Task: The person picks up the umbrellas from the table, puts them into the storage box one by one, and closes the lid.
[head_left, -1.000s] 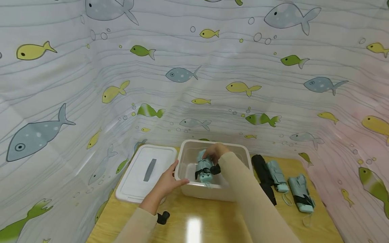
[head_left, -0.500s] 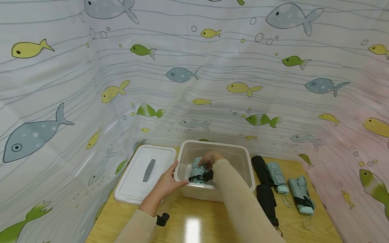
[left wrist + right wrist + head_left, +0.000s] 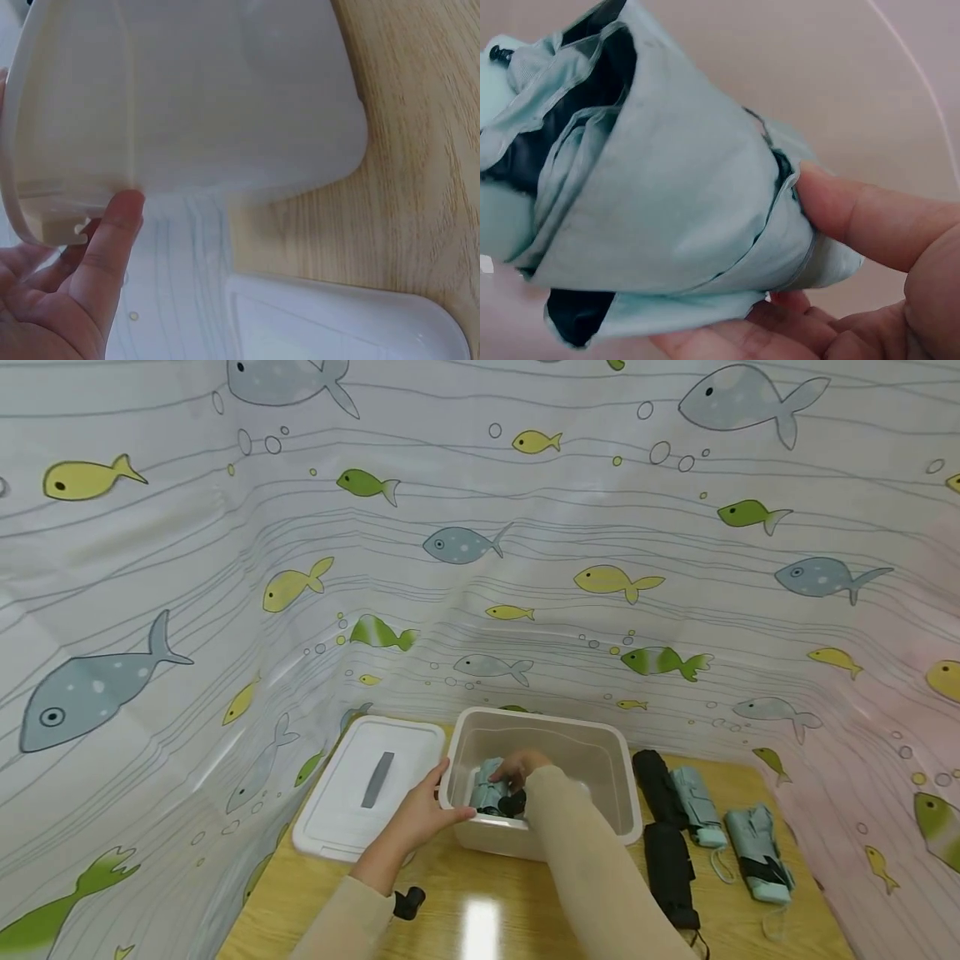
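My right hand (image 3: pixel 521 766) reaches into a white plastic storage box (image 3: pixel 491 839) and holds a folded pale teal umbrella (image 3: pixel 487 787) at its left end. The right wrist view shows the thumb on one side of that umbrella (image 3: pixel 675 180) and the fingers beneath, near its narrow end; loose fabric folds and dark lining show at the other end. At the box's front left corner my left hand (image 3: pixel 418 814) grips the rim. In the left wrist view, a finger of the left hand (image 3: pixel 82 292) presses the outer wall of the box (image 3: pixel 247 112).
A white lid (image 3: pixel 348 827) with a grey handle lies left of the box. Right of the box are a black folded umbrella (image 3: pixel 658 785), another black one (image 3: pixel 670 877), and two teal umbrellas (image 3: pixel 697 806) with wrist loops. A fish-print curtain (image 3: pixel 480 568) encloses the wooden table (image 3: pixel 442 935).
The right hand has carried the teal umbrella lower and leftward inside the box, toward its left wall. My left hand has stayed on the rim. The head view has shifted slightly.
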`<state>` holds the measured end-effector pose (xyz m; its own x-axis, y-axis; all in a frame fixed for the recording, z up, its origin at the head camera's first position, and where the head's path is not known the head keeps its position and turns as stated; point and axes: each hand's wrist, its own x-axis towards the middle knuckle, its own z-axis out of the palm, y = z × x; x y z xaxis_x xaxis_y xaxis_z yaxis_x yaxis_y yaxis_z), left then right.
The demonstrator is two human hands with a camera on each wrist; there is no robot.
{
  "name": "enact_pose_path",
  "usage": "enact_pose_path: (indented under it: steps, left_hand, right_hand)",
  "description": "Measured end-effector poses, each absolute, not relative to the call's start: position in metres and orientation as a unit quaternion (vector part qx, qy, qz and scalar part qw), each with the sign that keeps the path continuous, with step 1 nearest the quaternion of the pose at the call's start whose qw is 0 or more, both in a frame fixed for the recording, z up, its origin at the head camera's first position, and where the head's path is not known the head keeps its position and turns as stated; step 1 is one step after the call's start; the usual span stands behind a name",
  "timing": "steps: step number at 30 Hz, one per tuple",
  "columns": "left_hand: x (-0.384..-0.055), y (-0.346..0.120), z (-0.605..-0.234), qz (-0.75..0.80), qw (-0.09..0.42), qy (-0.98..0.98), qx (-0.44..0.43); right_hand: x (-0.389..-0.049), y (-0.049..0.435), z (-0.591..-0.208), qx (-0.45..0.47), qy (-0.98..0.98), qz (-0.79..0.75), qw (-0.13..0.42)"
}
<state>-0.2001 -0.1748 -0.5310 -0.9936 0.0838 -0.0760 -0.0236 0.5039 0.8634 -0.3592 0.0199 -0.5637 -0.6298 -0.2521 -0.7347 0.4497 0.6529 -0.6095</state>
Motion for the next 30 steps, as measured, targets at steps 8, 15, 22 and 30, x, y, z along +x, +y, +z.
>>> enact_pose_path:
  steps: [8,15,22,30]
  left_hand:
    - [-0.198,-0.175,-0.531,0.502,0.058,0.863,0.009]
    - [-0.201,-0.174,-0.530,0.492,0.054,0.869,0.010]
    - [-0.203,-0.174,-0.532,0.490,0.055,0.870,0.015]
    - [-0.201,-0.175,-0.532,0.493,0.055,0.868,0.011]
  right_hand:
    - [-0.388,0.020,-0.614,0.062,0.772,-0.427,0.467]
    - [-0.366,0.015,-0.596,0.067,0.804,-0.420,0.416]
    - [-0.394,0.016,-0.636,0.059,0.779,-0.450,0.433]
    - [-0.409,0.015,-0.676,0.032,0.792,-0.438,0.423]
